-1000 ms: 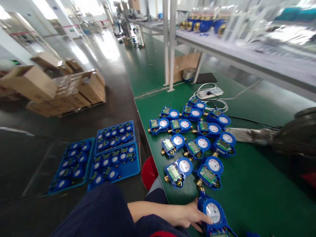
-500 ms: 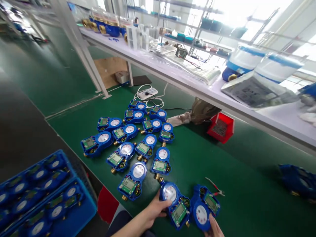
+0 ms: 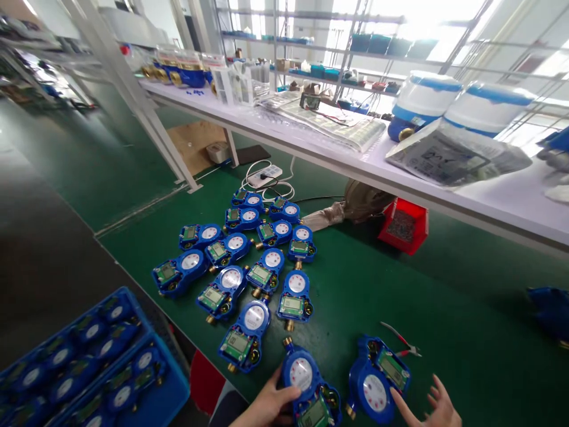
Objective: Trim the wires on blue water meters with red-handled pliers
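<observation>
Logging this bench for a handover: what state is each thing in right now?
Left hand: fingers resting on the near meter.
Right hand: open, beside the second meter.
Both meters: flat, dials up.
Pliers: lying loose.
Power strip: plugged into.
Red bin: filled.

Both hands, nearest meter (image 3: 311, 388) cut off at bottom edge

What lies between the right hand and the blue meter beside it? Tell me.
Nothing visible. The right hand is open, its fingers at the lower right edge of the blue meter with only bare green mat around. The pliers lie above it, out of the way. The left hand touches the neighbouring meter.
</observation>
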Demonstrator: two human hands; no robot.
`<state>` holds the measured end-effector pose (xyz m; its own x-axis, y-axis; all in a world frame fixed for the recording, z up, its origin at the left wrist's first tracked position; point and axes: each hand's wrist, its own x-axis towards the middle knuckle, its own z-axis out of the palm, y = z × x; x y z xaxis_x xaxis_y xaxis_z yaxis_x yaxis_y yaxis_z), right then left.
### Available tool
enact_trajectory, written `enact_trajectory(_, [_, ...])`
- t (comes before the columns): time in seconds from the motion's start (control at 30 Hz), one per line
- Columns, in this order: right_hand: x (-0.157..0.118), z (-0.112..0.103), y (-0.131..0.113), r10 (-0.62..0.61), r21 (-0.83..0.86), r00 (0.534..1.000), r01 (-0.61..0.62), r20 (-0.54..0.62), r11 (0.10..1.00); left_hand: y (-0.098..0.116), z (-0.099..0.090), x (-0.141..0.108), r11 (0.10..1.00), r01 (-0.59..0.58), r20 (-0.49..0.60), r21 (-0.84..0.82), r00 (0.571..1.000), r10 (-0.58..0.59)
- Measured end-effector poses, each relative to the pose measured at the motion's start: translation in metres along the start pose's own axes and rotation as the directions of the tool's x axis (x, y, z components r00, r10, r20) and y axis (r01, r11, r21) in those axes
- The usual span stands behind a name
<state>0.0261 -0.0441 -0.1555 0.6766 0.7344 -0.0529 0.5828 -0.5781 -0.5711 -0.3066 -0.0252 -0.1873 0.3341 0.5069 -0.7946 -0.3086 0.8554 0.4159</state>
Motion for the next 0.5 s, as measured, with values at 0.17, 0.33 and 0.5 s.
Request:
enact_trajectory(0.17, [0.024,-0.013,-0.039,-0.617,-0.223,0.652,0.745,0.44,0.628,-0.001,-0.014,-0.005,0.999,-0.02,-0.061,-0.039,0.998,0.018])
enact_trajectory(0.33, [0.03,0.016,-0.094,-0.54,-0.002,0.323,0.859,0.777,0.512,0.002,-0.015,-0.009,0.998,-0.032,-0.082,-0.045,0.996,0.028])
enact_trajectory(0.5, [0.042,0.066,-0.127,-0.229,-0.122,0.427,0.652,0.875,0.748,0.008,-0.014,-0.014,0.999,-0.045,-0.156,-0.001,0.987,0.045])
